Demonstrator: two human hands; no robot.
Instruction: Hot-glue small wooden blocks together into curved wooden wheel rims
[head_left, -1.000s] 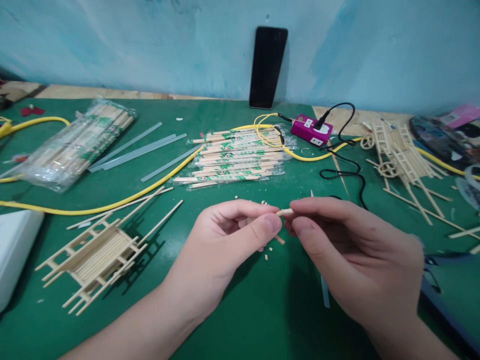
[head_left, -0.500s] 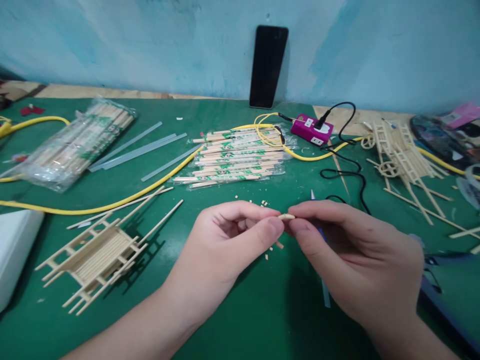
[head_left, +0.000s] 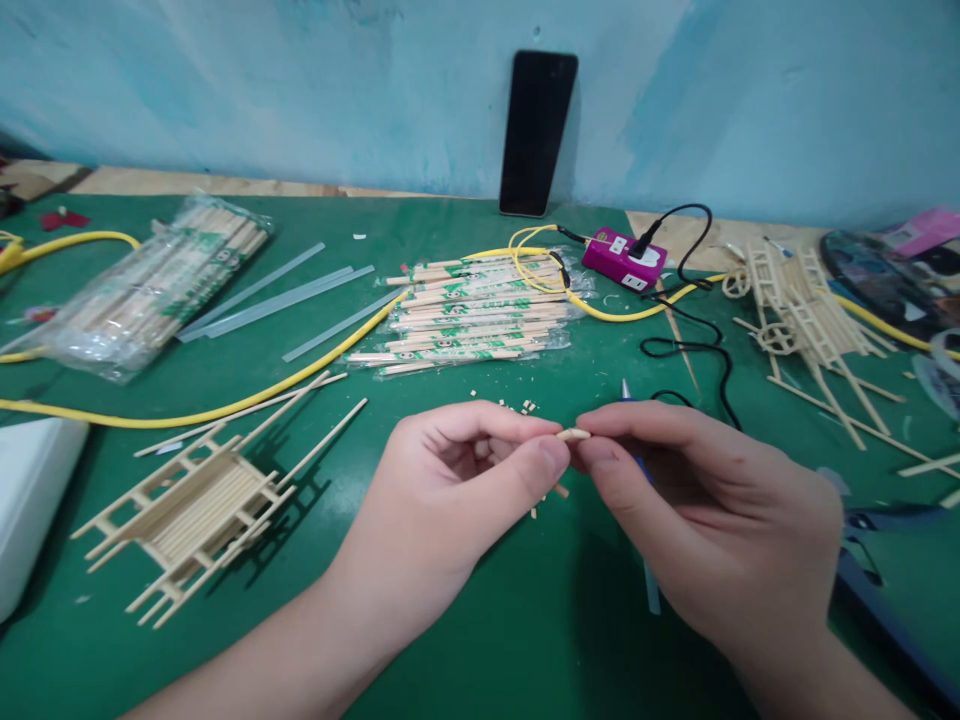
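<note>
My left hand [head_left: 446,490] and my right hand [head_left: 697,510] meet at the fingertips over the green cutting mat [head_left: 465,640]. Pinched between them is a short wooden stick piece [head_left: 574,434]. Tiny wooden offcuts [head_left: 525,407] lie on the mat just beyond my left fingers, and a few more sit below the fingertips. A thin blue-tipped rod [head_left: 649,585] lies under my right hand, its middle hidden by the fingers. To the left stands a chopstick frame model [head_left: 202,510].
Wrapped chopsticks [head_left: 472,310], a plastic bag of chopsticks [head_left: 157,290] and glue sticks [head_left: 277,300] lie beyond my hands. A yellow cable [head_left: 225,400] crosses the mat. A magenta power socket [head_left: 622,258], a leaning phone [head_left: 536,135] and wooden wheeled models [head_left: 802,320] stand farther back.
The wooden piece has turned from pointing up-left to lying nearly level between the fingertips. My hands have drawn slightly closer together, and the blue-tipped rod shows more clearly beside my right hand.
</note>
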